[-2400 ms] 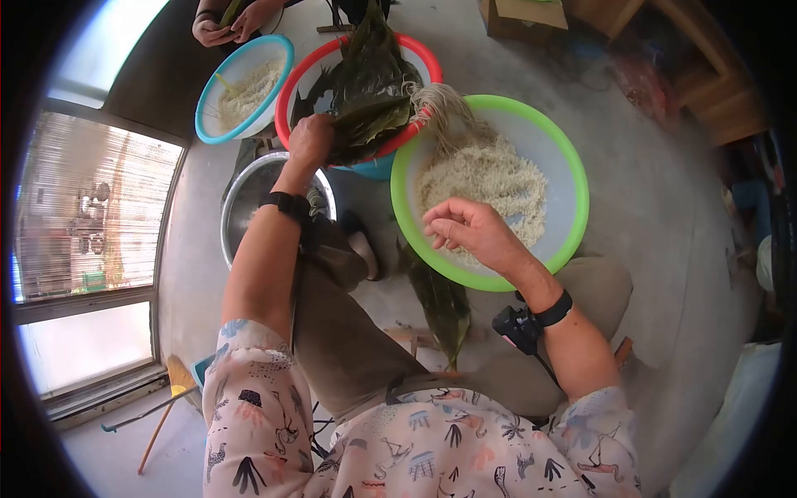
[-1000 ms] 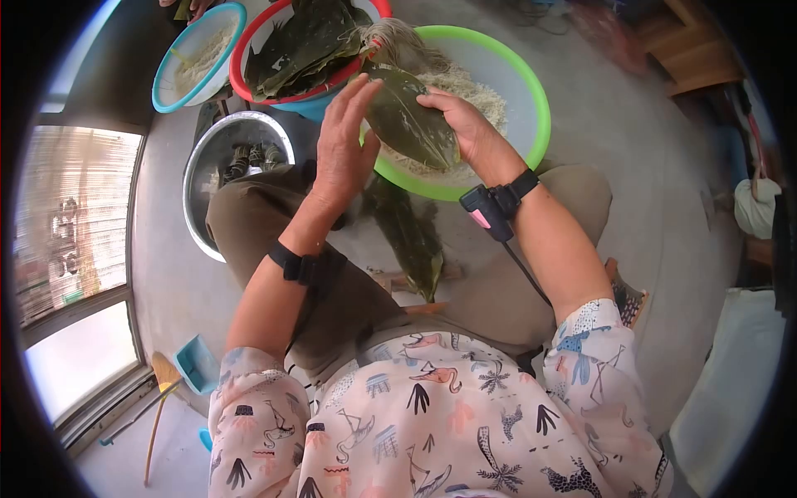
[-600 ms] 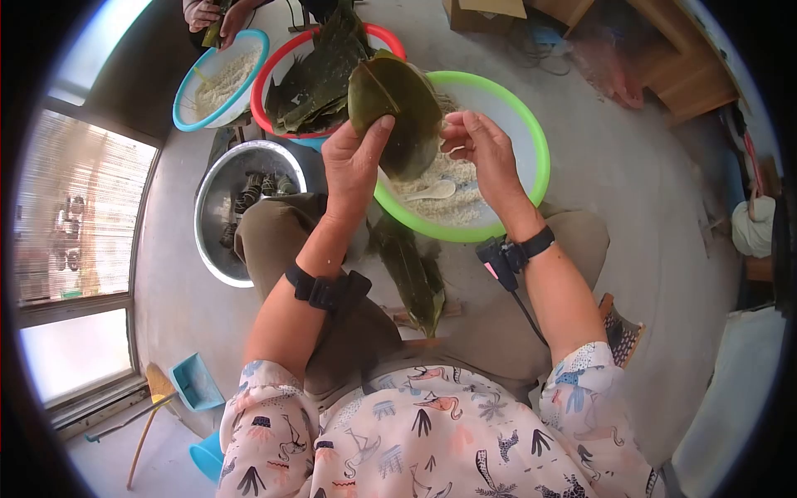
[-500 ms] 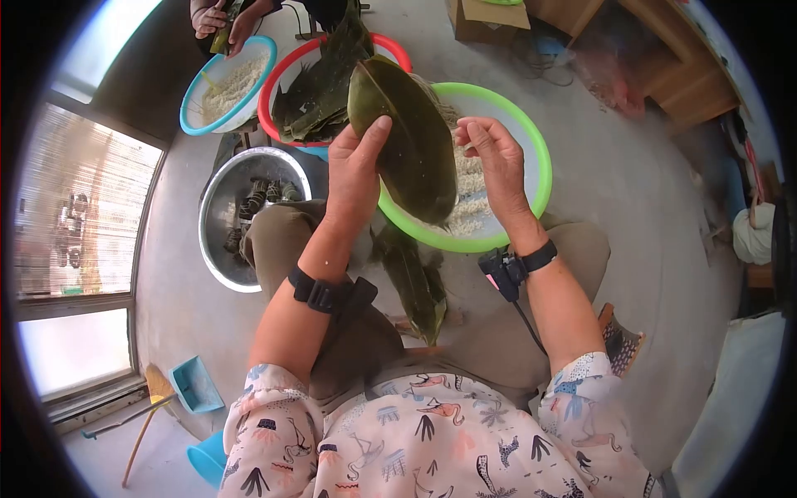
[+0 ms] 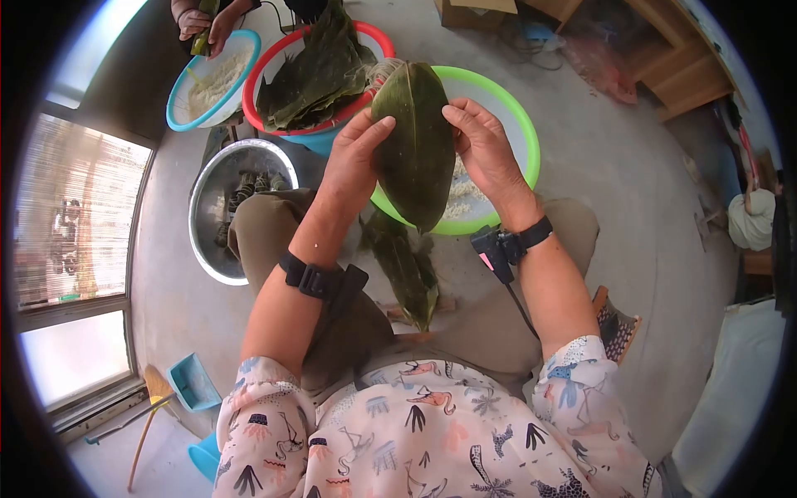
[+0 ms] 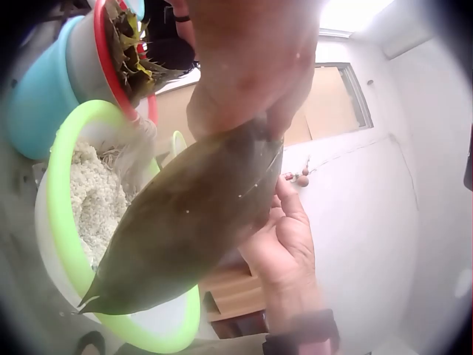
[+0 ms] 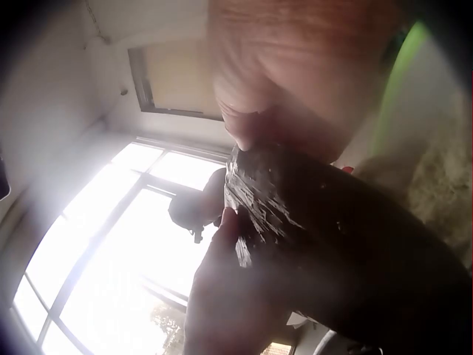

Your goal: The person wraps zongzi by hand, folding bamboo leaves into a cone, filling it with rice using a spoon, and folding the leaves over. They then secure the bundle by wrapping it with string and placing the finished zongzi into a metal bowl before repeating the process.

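A broad dark green leaf [image 5: 415, 149] hangs upright between both hands, its pointed tip downward, over the green-rimmed basin [image 5: 531, 137]. My left hand [image 5: 353, 162] pinches its left edge, thumb in front. The right hand [image 5: 488, 158] pinches the opposite edge between thumb and fingers. In the left wrist view the leaf [image 6: 185, 222] spreads below the near hand, with white rice [image 6: 96, 196] in the basin behind it. Wet glints show on the dark leaf [image 7: 273, 207] in the right wrist view. Part of the rice is hidden by the leaf.
A red-rimmed basin [image 5: 388, 46] holds more leaves, with a bundle of strings [image 5: 383, 73] at its edge. Wrapped leaf parcels [image 5: 246, 189] lie in a metal basin [image 5: 198, 224]. More leaves [image 5: 403, 270] lie between the knees. Another person's hands [image 5: 207, 29] are above a blue-rimmed basin [image 5: 172, 112].
The left hand took a leaf from the red-rimmed basin and brought it over the green-rimmed one. Since half a second ago, the right hand has closed on the leaf's right edge.
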The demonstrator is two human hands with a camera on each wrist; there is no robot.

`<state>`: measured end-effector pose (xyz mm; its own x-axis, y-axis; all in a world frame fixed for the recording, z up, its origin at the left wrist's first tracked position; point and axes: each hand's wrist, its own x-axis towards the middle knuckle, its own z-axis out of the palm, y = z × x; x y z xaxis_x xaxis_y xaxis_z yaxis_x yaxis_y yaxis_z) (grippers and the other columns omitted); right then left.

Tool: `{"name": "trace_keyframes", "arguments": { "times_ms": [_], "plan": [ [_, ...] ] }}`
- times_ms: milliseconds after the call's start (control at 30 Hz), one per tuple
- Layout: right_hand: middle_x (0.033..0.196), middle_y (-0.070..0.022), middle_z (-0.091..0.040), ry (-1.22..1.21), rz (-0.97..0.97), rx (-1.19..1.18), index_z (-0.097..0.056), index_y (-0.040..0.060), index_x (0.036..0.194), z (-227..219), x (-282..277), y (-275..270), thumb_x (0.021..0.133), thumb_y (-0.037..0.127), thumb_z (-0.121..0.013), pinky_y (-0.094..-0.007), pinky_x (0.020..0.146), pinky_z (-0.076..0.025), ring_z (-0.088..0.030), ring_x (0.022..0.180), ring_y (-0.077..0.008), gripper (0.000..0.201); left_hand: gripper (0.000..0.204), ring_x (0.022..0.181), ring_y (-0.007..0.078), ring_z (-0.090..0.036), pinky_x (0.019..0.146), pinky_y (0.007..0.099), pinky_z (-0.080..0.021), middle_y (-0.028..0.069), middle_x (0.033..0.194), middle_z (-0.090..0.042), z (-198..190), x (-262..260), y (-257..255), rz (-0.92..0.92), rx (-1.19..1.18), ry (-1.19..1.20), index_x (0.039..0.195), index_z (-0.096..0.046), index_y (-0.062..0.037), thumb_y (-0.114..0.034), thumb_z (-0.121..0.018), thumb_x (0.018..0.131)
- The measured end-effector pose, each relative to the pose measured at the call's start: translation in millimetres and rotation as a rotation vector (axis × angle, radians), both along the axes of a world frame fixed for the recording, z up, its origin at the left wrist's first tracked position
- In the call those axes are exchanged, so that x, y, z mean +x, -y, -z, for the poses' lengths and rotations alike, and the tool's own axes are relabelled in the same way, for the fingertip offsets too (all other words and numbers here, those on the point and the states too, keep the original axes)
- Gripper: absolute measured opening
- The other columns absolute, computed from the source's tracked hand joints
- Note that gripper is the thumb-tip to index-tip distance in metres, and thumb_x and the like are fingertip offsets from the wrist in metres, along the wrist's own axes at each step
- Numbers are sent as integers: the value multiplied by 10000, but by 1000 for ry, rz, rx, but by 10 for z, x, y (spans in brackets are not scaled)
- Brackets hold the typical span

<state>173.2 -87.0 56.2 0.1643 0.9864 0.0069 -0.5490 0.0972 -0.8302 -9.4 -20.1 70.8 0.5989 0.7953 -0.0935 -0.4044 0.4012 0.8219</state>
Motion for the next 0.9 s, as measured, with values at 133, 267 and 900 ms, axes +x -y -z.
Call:
{"name": "trace_keyframes", "arguments": {
  "times_ms": [133, 267, 900],
  "plan": [
    [922, 6, -649, -42, -6, 4, -629, 64, 1056, -12, -34, 11, 947, 202, -610, -245, 781, -484, -592, 839, -87, 178, 310, 1057, 143, -599, 930, 315, -484, 55, 1170, -622, 78, -39, -43, 63, -53, 43, 1263, -537, -32, -110, -534, 963],
    [921, 0, -650, -121, -29, -11, -633, 67, 1048, -17, -48, 22, 959, 263, -591, -274, 797, -487, -595, 849, -113, 219, 308, 1040, 142, -607, 930, 316, -486, 53, 1158, -625, 121, -40, -59, 63, -39, 34, 1258, -539, -31, -104, -534, 959],
    [919, 12, -657, 44, -52, 31, -650, 83, 1031, 4, 52, 40, 952, 220, -598, -272, 720, -493, -608, 793, -90, 166, 327, 1004, 176, -573, 892, 310, -443, 62, 1082, -592, -38, 85, 167, -422, 1063, -683, 1140, -581, -47, -171, -695, 860]
  ]
}}
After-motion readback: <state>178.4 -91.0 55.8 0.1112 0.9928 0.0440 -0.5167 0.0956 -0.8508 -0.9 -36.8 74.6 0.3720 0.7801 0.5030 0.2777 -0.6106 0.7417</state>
